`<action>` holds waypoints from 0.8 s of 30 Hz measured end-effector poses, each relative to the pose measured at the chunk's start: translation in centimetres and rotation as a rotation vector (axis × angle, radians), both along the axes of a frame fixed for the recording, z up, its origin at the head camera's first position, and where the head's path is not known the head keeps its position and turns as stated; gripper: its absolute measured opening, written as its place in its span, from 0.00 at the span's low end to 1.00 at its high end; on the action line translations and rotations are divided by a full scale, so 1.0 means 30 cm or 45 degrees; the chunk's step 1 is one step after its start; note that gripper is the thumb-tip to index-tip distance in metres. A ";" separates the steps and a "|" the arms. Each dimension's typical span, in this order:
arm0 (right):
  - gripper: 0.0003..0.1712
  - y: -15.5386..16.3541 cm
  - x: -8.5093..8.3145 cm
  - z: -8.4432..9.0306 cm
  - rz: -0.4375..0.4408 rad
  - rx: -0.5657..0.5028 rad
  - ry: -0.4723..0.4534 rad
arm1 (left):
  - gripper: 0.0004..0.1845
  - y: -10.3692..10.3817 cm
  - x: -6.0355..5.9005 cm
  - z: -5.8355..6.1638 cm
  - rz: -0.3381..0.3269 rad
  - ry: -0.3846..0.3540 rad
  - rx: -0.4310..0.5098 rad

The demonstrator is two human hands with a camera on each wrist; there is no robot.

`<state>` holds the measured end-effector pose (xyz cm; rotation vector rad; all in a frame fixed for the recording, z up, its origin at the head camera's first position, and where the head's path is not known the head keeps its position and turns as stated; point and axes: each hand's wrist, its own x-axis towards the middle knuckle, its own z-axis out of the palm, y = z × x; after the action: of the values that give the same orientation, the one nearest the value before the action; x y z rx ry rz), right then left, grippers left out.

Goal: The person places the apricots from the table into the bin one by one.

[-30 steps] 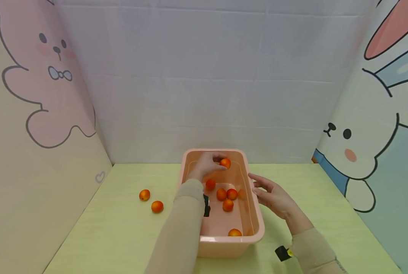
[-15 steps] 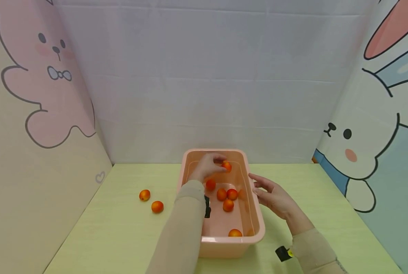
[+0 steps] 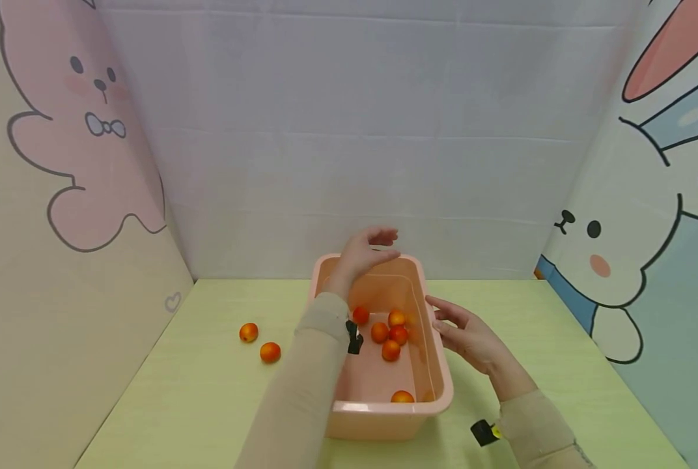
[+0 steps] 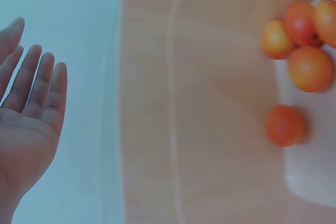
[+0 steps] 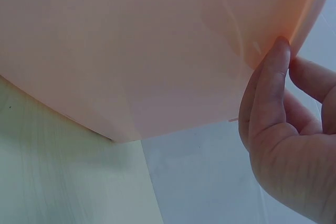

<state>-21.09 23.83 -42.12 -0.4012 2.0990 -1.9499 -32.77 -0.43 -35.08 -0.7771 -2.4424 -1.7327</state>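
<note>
Left hand [image 3: 363, 254] hovers empty, fingers spread, above the pink tub [image 3: 437, 384], right hand [image 3: 463, 335] open, steadying its wall; two fruits [image 3: 259, 342] wait on the counter [image 3: 167, 397]

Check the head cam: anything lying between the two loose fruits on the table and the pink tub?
Nothing but bare green table between the two loose fruits and the pink tub; the left sleeve only crosses nearer the camera. Head view shows it.

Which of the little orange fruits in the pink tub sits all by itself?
The fruit at the tub's near end, against the wall closest to the person. The other five huddle mid-tub, and two more lie outside on the table.
</note>
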 end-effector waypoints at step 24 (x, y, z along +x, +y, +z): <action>0.35 -0.013 0.003 0.003 0.002 -0.042 -0.019 | 0.28 -0.219 0.041 0.200 -0.113 0.225 0.021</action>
<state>-21.01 23.44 -42.03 -0.3937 2.0595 -1.9830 -31.55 -7.01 -29.09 -1.0046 -2.3087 -1.6313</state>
